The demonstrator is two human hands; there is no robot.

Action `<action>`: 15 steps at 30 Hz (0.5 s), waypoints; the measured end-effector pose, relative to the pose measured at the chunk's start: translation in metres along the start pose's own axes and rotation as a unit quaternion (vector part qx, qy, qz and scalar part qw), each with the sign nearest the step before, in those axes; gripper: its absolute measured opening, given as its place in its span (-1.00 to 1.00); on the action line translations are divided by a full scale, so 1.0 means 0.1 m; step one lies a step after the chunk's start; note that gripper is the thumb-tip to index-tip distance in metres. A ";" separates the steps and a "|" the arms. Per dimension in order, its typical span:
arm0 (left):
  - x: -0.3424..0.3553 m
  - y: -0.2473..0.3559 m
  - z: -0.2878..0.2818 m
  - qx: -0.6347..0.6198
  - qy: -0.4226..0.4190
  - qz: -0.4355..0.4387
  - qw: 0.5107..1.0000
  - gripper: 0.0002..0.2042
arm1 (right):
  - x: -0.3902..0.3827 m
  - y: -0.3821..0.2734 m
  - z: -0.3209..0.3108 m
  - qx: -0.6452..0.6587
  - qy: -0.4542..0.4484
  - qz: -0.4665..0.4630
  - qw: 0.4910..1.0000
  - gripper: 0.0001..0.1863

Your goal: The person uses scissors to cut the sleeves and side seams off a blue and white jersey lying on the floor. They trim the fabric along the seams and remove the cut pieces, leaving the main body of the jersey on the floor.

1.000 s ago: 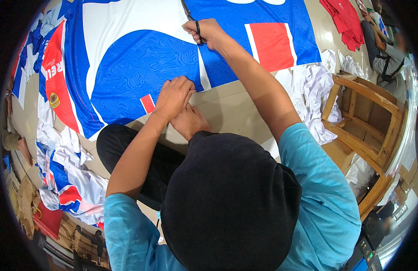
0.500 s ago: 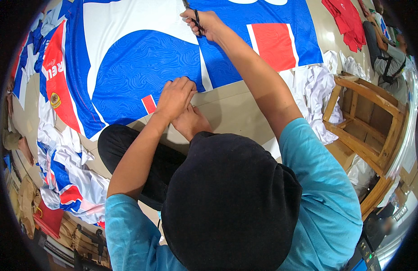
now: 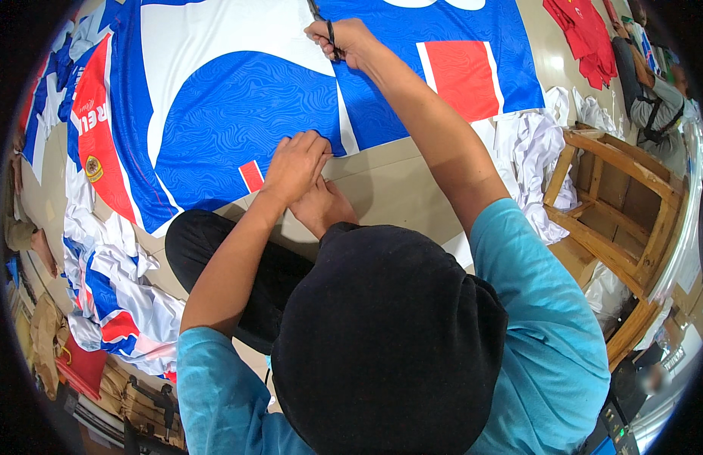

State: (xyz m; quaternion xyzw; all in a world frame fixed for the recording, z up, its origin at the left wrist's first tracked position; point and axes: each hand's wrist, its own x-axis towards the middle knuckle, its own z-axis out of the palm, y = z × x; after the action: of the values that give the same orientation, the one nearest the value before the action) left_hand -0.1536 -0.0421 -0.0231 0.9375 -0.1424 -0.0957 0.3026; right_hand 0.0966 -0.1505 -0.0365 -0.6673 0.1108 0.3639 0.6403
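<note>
The left hand (image 3: pixel 294 163) lies flat, fingers spread, pinning the near edge of the blue, white and red printed fabric (image 3: pixel 237 114) on the table; the right hand (image 3: pixel 347 39), grip closed on scissors (image 3: pixel 326 30), has moved farther along the cut

This looks like a garment cutting workshop. A wide sheet of printed fabric (image 3: pixel 237 114) in blue, white and red lies spread flat under both hands across a pale counter (image 3: pixel 397 182). Left of the hands, cut pieces of the same fabric (image 3: pixel 116 296) hang in a heap over the counter's edge. To the right of the hands sit white offcuts (image 3: pixel 537 152), a bare wooden frame (image 3: pixel 617 205) and, farther off, red garments (image 3: pixel 586 30).
</note>
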 end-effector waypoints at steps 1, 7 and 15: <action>0.00 0.00 0.00 0.000 0.001 0.000 1.000 -0.88 | 0.00 0.01 0.00 -0.007 0.000 -0.004 1.000 -0.73; 0.00 0.00 -0.01 -0.007 0.002 0.003 1.000 -0.88 | 0.04 -0.03 -0.02 0.014 -0.003 -0.014 1.000 -0.73; 0.01 0.00 -0.01 -0.011 0.003 0.005 1.000 -0.87 | 0.28 -0.18 -0.03 0.033 -0.039 0.031 0.998 -0.71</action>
State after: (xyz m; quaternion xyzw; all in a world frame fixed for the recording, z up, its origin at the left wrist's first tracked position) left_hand -0.1523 -0.0422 -0.0225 0.9336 -0.1454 -0.0928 0.3140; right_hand 0.1285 -0.1415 -0.0401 -0.6269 0.1183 0.4056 0.6546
